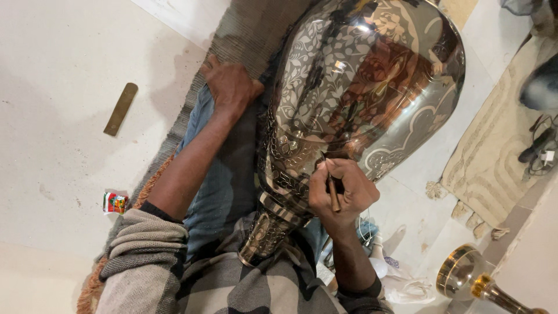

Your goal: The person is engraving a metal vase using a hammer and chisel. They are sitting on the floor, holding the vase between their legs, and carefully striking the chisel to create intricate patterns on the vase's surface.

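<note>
Polished silver metal fills your view — a big engraved vase (354, 87) lies across your lap, its narrow neck toward your body and its wide belly pointing away. Your right hand (342, 195) sits against the lower shoulder of the vase, fingers pinched tight round a slim engraving tool (332, 187), the tip touching the metal just where the floral band meets a plain patch. Your left hand (231, 86) is out on the far side, fingers curled and pressed down on the striped mat (244, 29) beside the vase's belly — whether it grips anything, you can't tell from here. The vase's top edge runs out of frame, and its neck end is half buried against your striped sweater (174, 273). Off to the left on the pale floor lie a flat brass strip (121, 109) and a small red wrapper (115, 203). Lower right — a gold-rimmed metal piece (465, 273), partly cut off.
</note>
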A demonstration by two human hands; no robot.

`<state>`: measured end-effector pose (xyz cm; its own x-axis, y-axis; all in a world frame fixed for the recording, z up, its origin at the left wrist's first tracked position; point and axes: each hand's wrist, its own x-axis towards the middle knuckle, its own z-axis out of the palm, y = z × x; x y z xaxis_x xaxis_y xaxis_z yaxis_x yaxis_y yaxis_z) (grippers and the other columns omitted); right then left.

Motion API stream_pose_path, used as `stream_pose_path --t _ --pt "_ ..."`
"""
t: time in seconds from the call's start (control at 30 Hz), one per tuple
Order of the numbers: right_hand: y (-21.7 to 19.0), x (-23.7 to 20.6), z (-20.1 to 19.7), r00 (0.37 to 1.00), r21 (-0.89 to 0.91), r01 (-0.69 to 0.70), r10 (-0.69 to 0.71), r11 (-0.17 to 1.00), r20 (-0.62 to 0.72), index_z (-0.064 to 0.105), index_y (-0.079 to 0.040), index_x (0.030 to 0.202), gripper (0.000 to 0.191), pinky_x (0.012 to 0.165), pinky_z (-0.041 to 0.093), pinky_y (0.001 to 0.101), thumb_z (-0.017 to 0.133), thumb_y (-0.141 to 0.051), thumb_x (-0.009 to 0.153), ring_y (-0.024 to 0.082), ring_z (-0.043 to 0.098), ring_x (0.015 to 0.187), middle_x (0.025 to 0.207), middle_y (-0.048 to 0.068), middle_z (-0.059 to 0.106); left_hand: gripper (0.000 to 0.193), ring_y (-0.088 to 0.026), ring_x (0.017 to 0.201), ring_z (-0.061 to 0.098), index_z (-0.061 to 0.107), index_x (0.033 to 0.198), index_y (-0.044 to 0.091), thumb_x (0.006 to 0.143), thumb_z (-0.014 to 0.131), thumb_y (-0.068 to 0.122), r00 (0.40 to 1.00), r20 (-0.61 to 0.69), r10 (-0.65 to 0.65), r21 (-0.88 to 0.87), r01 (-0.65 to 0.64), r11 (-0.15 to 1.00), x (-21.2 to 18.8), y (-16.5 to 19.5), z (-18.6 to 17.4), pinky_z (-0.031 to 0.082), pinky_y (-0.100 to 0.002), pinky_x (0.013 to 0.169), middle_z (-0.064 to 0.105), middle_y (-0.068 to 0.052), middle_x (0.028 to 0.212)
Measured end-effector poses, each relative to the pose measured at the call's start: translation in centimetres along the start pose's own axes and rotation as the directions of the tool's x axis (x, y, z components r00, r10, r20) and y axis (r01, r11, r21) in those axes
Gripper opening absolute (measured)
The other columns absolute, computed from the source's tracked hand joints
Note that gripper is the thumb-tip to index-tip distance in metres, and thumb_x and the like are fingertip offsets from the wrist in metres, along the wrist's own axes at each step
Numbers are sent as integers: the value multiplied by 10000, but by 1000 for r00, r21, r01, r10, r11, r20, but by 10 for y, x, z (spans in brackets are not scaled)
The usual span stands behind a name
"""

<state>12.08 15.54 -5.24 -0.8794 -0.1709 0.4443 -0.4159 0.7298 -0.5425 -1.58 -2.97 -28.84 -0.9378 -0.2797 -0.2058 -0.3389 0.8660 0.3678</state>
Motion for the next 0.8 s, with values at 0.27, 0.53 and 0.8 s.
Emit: stream_pose_path --t 0.27,0.53,0.8 --pt "44 -4 -36 901 917 -124 431 380 -57 680 52 1007 90 629 603 283 650 108 943 225 746 799 964 208 736 430 -465 1264 469 810 910 155 711 763 533 989 123 83 -183 -60 981 -5 -8 -9 381 -576 980 751 -119 905" --pt "76 1 -81 963 616 -234 267 752 41 664 81 1013 30 609 593 281 669 111 1016 190 717 714 947 192 711 530 -424 1227 483 777 1177 200 750 753 512 974 -8 224 -138 -223 965 -40 -13 -16 410 -606 956 727 -104 1140" --pt "79 13 -79 977 558 -204 207 804 59 627 88 953 59 596 582 276 638 124 999 179 719 701 916 178 695 522 -399 1204 514 790 1125 179 763 760 555 982 26 188 -104 -184 977 -35 0 -28 429 -579 950 746 -107 1095"
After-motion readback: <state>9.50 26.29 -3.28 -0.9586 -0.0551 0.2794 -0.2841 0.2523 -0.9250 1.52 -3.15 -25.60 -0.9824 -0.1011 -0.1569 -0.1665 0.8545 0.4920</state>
